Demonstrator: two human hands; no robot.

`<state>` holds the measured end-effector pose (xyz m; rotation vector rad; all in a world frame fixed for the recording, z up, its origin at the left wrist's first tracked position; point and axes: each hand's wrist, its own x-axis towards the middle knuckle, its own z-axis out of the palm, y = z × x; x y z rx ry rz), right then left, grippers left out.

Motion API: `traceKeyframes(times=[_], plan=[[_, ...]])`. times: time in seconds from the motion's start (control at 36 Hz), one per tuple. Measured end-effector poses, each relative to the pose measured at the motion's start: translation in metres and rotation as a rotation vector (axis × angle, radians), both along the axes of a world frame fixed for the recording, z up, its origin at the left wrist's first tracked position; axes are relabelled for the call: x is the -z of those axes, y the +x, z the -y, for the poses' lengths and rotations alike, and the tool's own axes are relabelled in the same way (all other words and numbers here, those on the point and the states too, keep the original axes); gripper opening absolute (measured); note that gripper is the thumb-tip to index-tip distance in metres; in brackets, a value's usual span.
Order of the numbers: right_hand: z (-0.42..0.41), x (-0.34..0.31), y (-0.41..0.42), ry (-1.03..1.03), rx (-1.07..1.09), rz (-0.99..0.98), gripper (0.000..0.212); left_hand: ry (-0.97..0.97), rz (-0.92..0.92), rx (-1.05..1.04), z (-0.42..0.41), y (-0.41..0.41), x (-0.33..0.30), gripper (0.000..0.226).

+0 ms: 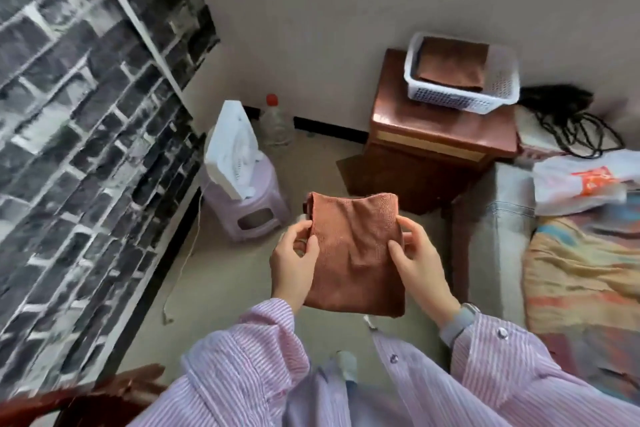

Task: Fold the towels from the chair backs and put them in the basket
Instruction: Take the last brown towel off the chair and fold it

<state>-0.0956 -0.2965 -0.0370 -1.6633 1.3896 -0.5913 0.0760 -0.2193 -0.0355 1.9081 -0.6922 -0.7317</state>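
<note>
The folded rust-brown towel hangs in the air well short of the white basket, left hand and right hand each pinching a side edge. Soft, light and floppy, it probably wants support underneath before carrying.

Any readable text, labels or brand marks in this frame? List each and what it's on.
None readable.
Plastic bag on the bed: orange print, too blurred to read.
Bottle with red cap: no label legible.
Fan, basket, towel in the hands: no text visible.
</note>
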Motion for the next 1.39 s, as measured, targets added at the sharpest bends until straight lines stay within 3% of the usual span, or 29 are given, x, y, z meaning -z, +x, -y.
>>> traceKeyframes(times=[0.44,0.83,1.11,1.25,1.33,1.39], plan=[[0.253,-0.010,-0.008,0.008,0.380,0.065,0.029,-0.075,-0.003,0.258,0.305,0.002,-0.006,0.024],[0.473,-0.018,-0.010,-0.015,0.472,0.094,0.023,-0.051,-0.019,0.394,0.541,-0.002,-0.004,0.024],[0.593,0.037,-0.029,0.028,0.363,0.117,0.028,0.011,-0.050,0.234,0.639,-0.027,0.049,0.026],[0.617,0.066,-0.044,0.116,0.316,0.013,0.034,0.186,-0.020,0.195,0.653,-0.038,0.079,0.027],[0.620,0.069,-0.049,0.193,0.320,-0.007,0.038,0.237,0.078,0.199,0.652,-0.042,0.080,0.029],[0.617,0.064,-0.049,0.057,0.337,-0.098,0.038,0.212,0.256,0.200,0.651,-0.046,0.074,0.032]])
